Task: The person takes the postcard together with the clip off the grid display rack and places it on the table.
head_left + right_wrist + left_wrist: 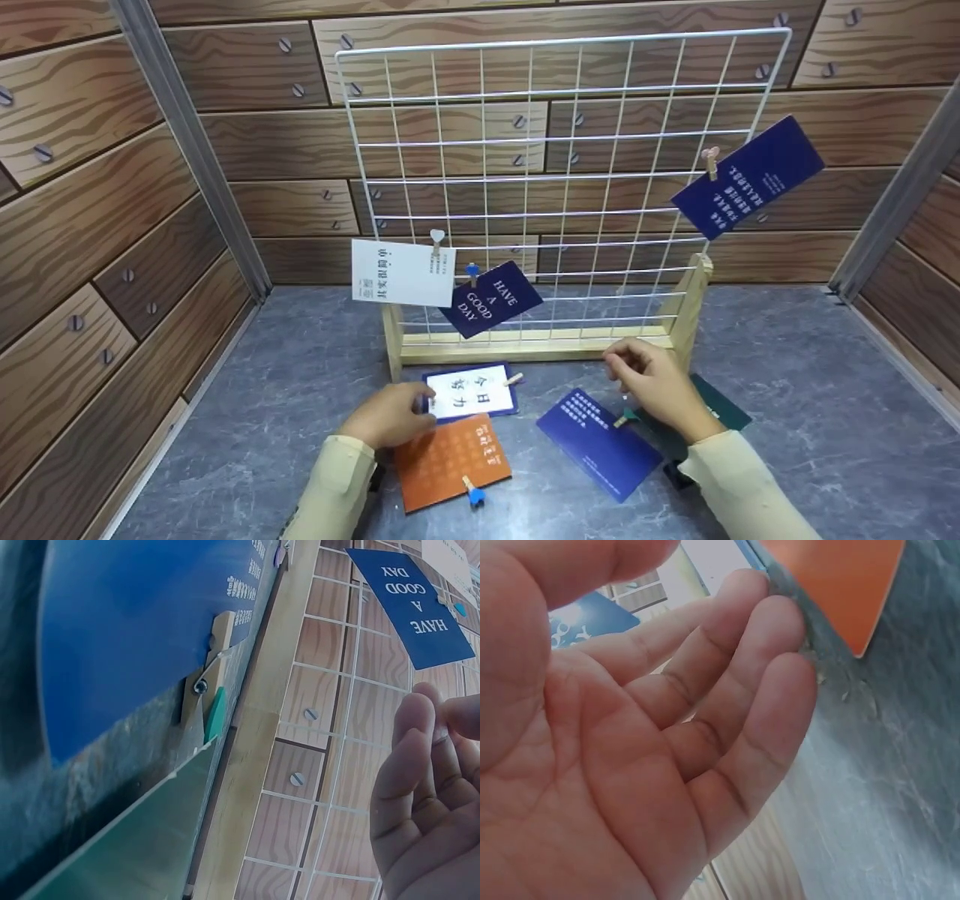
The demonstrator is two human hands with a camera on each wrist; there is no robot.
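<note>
My left hand (394, 415) reaches to the left edge of a white card with a blue border (469, 390); a small wooden clip (514, 379) sits on that card's right side. In the left wrist view its fingers (780, 712) are loosely bent with nothing between them. Below lies an orange card (450, 461) bearing a blue clothespin (472, 491). My right hand (652, 382) hovers before the rack's base, fingers loosely curled around nothing visible. Beneath it are a blue card (592, 442), a clothespin with a green ornament (625, 418) and a dark green card (720, 403), partly hidden.
A white wire grid (555, 180) stands upright in a wooden base (532, 346). Pegged to it are a white card (401, 274), a "HAVE A GOOD DAY" card (491, 300) and a tilted navy card (750, 180). Wood-patterned panels surround the grey tabletop (247, 420).
</note>
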